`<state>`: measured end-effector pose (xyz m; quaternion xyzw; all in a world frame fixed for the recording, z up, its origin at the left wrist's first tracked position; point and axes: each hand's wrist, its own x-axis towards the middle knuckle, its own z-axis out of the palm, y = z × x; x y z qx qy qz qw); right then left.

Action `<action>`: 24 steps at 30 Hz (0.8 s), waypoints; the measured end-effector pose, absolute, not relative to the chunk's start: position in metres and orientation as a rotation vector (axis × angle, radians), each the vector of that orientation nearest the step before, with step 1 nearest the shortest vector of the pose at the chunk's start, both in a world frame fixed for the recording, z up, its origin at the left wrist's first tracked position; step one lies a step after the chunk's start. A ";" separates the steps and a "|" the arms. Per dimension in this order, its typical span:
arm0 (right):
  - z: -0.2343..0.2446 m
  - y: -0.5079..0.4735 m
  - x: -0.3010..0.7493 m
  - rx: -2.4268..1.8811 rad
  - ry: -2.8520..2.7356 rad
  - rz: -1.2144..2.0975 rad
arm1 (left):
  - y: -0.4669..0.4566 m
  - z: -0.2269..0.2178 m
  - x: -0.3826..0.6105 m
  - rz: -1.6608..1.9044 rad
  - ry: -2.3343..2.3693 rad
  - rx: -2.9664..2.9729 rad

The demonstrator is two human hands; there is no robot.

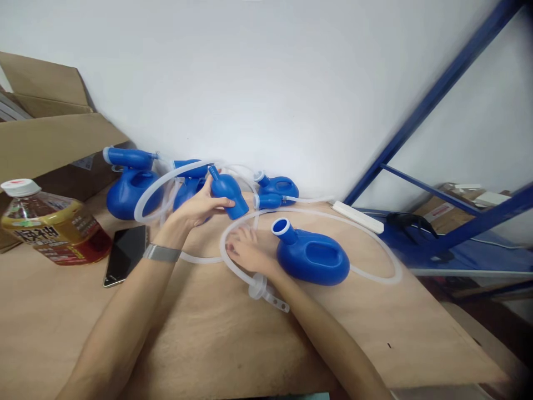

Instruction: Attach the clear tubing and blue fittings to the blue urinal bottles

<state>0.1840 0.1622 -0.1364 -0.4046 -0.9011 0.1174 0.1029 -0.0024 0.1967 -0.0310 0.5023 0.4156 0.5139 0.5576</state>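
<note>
My left hand (200, 205) is closed around a blue plastic urinal funnel (228, 191) with a narrow spout at its top, held above the table. Lower and to the right, my right hand (249, 250) is near the tabletop, fingers apart and slightly blurred. A clear flexible tube (227, 261) loops across that hand; I see no firm grip on it. The tube's end carries a translucent cap (258, 286) with a perforated strap, beside my right wrist. Just right of this hand lies a blue urinal bottle (312, 258) with an open white-rimmed neck and a moulded handle.
Behind my hands, more blue urinal bottles (131, 194) with tubes stand along the wall. At left are a drink bottle (54, 228), a phone (126, 255) and a cardboard box (54, 144). A white bar (358, 216) lies near the blue metal rack (416, 116) at right.
</note>
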 end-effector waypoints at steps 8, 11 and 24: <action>-0.068 0.153 0.208 -0.976 -1.938 0.989 | 0.194 -0.022 0.002 1.412 1.030 1.222; -0.038 0.142 0.219 -0.833 -1.691 0.819 | 0.184 -0.013 0.007 1.434 0.930 1.261; -0.021 0.137 0.227 -0.670 -1.038 0.747 | 0.133 -0.027 0.082 1.721 0.925 1.743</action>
